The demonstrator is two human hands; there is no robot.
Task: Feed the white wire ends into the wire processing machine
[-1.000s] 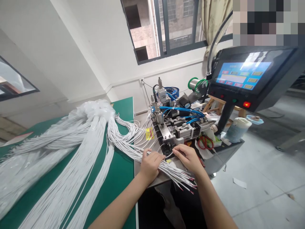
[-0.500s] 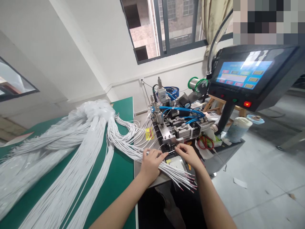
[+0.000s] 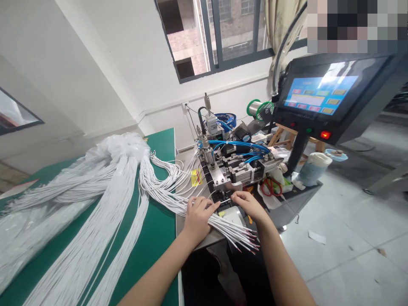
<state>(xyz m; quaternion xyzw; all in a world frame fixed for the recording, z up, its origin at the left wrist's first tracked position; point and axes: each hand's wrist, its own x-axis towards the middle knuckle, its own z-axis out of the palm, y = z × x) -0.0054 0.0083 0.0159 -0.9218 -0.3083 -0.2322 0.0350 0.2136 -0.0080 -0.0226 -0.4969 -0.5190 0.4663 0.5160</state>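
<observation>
My left hand (image 3: 199, 214) lies over a bundle of thin white cables (image 3: 229, 227), its fingers curled around them and its thumb pointing right. Beyond the hand, the bundle's stripped, pinkish ends fan out over the bench edge. A single white cable (image 3: 225, 200) stretches between my two hands at the front of the benchtop machine (image 3: 219, 176). My right hand (image 3: 250, 206) pinches the end of that cable between thumb and fingers, close to the machine's metal block. The cable's very tip is hidden by the fingers.
Long white cables (image 3: 89, 238) and clear plastic wrap cover much of the green table (image 3: 164, 142) at left. A control screen (image 3: 320, 95) stands at right on a post. Red-handled scissors (image 3: 271, 187), a wire spool (image 3: 256, 109) and a roll in blue wrap (image 3: 314, 170) are near the machine.
The view has shifted slightly, so everything sits a little further left. Both hands keep their grip on the cables, with almost no movement relative to the machine.
</observation>
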